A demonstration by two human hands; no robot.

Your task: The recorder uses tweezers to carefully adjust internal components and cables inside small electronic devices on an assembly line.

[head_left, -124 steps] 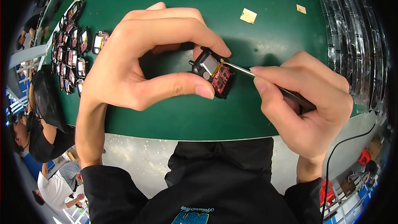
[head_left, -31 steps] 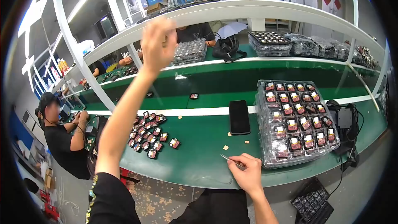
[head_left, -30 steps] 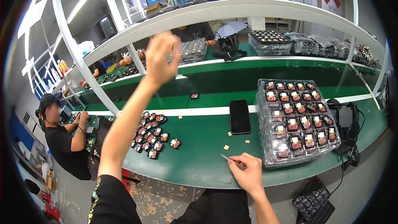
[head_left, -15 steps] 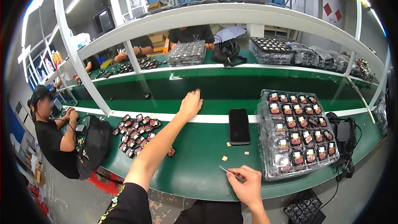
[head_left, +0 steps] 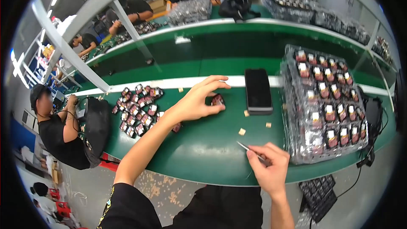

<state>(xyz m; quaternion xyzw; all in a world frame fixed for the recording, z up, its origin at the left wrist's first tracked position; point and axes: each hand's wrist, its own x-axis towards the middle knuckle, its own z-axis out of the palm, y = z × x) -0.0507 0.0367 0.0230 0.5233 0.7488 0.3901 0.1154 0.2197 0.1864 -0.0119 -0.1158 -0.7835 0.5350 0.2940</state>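
Note:
My left hand [head_left: 197, 101] is over the green table with fingers apart. A small black part with a red and white label [head_left: 218, 100] is between its thumb and curved fingers, close against the thumb. My right hand [head_left: 271, 165] is closed round thin metal tweezers [head_left: 243, 146], their tip pointing up and left just above the table. Beyond that tip lie small tan chips [head_left: 241, 132]. On the left, by my left forearm, similar labelled black parts [head_left: 137, 109] form a loose pile.
A dark phone [head_left: 258, 91] lies beyond my right hand. To its right stands a stack of clear trays [head_left: 296, 123] holding several labelled parts. Black cables and a device [head_left: 373, 116] sit behind the trays. A green belt [head_left: 229, 42] runs beyond the white table edge. Co-workers sit left and opposite.
My left hand has come back from beyond the white edge to the near table, where a labelled part now shows by its thumb. The right hand still grips the tweezers. The view has tilted down.

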